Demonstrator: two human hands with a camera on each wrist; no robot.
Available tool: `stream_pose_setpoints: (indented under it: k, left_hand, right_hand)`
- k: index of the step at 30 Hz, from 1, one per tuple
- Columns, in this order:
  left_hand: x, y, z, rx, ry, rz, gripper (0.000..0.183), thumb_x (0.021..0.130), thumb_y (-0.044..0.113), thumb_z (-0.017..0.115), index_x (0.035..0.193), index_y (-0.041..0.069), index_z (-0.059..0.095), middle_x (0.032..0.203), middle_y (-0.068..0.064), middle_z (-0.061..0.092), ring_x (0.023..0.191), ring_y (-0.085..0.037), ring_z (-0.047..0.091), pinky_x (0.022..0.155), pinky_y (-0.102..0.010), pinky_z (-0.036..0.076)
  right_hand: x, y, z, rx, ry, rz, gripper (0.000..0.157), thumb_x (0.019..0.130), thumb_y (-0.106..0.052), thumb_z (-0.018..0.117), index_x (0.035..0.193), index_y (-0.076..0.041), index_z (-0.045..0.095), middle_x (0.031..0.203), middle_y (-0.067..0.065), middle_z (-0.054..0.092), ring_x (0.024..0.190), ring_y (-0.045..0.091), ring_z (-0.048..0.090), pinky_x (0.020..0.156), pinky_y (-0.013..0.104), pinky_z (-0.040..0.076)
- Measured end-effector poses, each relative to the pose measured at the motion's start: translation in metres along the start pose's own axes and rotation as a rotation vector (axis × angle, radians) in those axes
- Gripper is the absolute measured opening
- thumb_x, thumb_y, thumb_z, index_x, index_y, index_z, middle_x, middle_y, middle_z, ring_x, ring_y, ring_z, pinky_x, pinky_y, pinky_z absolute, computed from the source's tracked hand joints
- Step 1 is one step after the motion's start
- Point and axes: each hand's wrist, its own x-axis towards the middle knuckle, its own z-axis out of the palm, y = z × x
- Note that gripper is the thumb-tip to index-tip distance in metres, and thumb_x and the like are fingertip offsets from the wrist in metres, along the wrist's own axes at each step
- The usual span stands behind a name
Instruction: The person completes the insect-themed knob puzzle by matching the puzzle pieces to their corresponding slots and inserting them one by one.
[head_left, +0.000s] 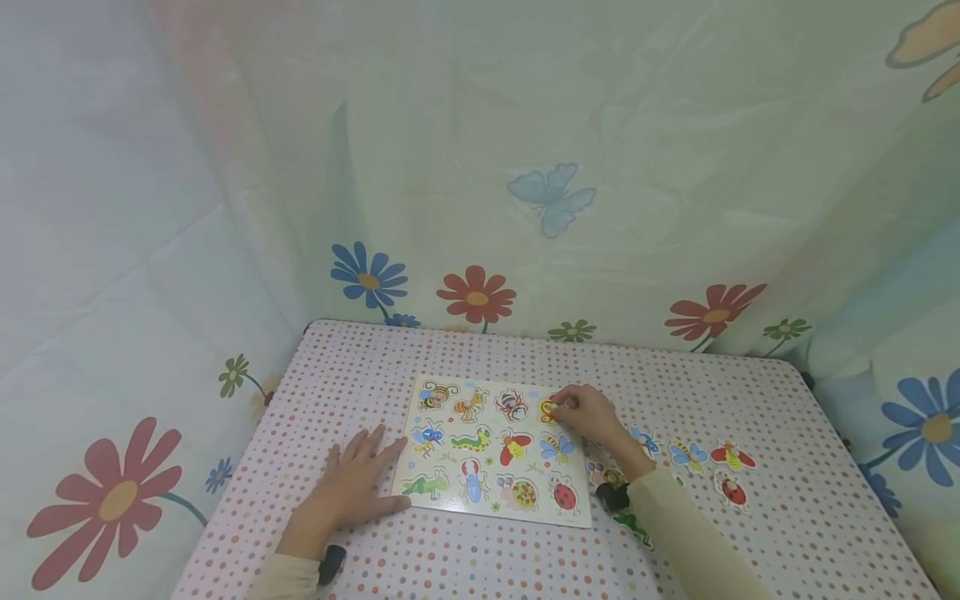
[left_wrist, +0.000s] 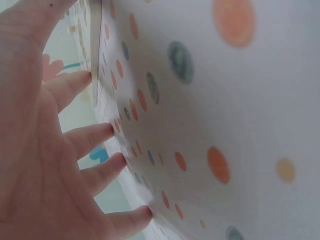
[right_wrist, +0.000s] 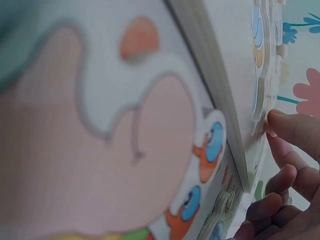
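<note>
A: Where's your right hand (head_left: 588, 414)?
B: Pinching the yellow piece (head_left: 549, 408) at the puzzle board (head_left: 491, 450)'s far right corner (fingers curled).
A: Left hand (head_left: 352, 483)?
B: Flat, fingers spread, on the table (head_left: 787, 517) against the board's left edge.

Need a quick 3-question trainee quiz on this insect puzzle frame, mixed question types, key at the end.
1. True or false: the left hand lies flat on the dotted tablecloth, its fingertips at the left edge of the puzzle board.
2. Which corner of the board is the right hand working at? A) near left B) far right C) near right
3. Fill in: loose insect pieces lie on the cloth to the ____ of the board.

Key: 1 true; 2 B, it pinches a yellow piece there; 3 right.
</note>
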Motion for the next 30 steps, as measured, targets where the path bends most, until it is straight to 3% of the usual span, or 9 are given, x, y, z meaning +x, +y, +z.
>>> stream_pose_setpoints:
  k: [11, 18, 30]
  left_hand:
    - [0.000, 0.001, 0.000, -0.011, 0.001, 0.001, 0.095, 0.077, 0.072, 0.069, 0.155, 0.028, 0.040, 0.164, -0.012, 0.021, 0.148, -0.042, 0.017, 0.112, -0.073, 0.008]
    - [0.001, 0.000, 0.001, 0.006, -0.005, -0.001, 0.095, 0.076, 0.073, 0.068, 0.155, 0.029, 0.039, 0.165, -0.012, 0.021, 0.148, -0.042, 0.017, 0.112, -0.073, 0.008]
    - [0.002, -0.003, 0.003, 0.005, 0.005, 0.002, 0.096, 0.076, 0.076, 0.066, 0.156, 0.030, 0.038, 0.165, -0.011, 0.020, 0.149, -0.041, 0.017, 0.112, -0.073, 0.008]
  right_hand:
    - [-0.003, -0.002, -0.003, 0.026, 0.019, 0.038, 0.021, 0.091, -0.022, 0.074, 0.104, -0.006, 0.072, 0.078, 0.005, 0.053, 0.061, 0.018, 0.047, 0.048, 0.028, 0.041]
    - [-0.012, -0.008, -0.014, 0.041, 0.064, -0.008, 0.022, 0.092, -0.020, 0.074, 0.108, -0.004, 0.072, 0.079, 0.007, 0.054, 0.053, 0.017, 0.046, 0.044, 0.029, 0.041]
    - [-0.030, -0.007, -0.035, 0.004, 0.138, -0.058, 0.023, 0.095, -0.019, 0.070, 0.112, -0.004, 0.070, 0.081, 0.006, 0.053, 0.055, 0.016, 0.043, 0.045, 0.028, 0.038]
